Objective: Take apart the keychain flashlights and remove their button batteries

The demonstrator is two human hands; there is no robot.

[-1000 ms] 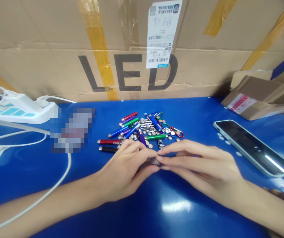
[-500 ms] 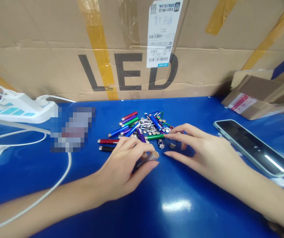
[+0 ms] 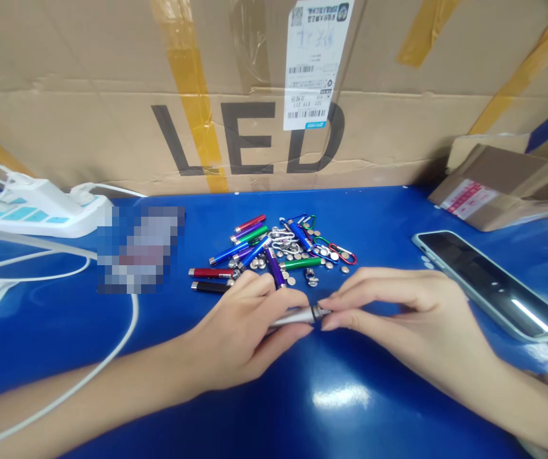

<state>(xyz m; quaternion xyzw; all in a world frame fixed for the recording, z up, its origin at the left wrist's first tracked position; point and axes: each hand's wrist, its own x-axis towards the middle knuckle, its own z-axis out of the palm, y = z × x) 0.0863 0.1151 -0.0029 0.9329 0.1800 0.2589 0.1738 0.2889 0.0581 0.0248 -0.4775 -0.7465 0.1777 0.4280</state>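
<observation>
My left hand (image 3: pixel 240 325) is closed around a silver penlight tube (image 3: pixel 297 316), its end pointing right. At that end, my right hand (image 3: pixel 408 312) pinches a small metal end cap (image 3: pixel 320 312), which meets the tube; whether it is threaded on I cannot tell. Behind both hands lies a pile of coloured penlights, among them a green penlight (image 3: pixel 302 263), a purple penlight (image 3: pixel 275 266), a red penlight (image 3: pixel 207 273) and a black penlight (image 3: pixel 209 287). Several button cells (image 3: pixel 291 281), carabiner clips (image 3: pixel 343 254) and another small metal cap (image 3: pixel 311 278) are scattered there.
A large cardboard box (image 3: pixel 111 83) stands along the back of the blue table (image 3: pixel 350 408). On the left are a white power strip (image 3: pixel 78 213), a blurred-out object (image 3: pixel 143 248) and a white cable (image 3: pixel 128 331). A phone (image 3: pixel 489 280) and small open carton (image 3: pixel 503 185) lie right.
My right hand has picked up a small metal cap from the table and brought it down to the tube's end. My left hand keeps the tube, now turned more level.
</observation>
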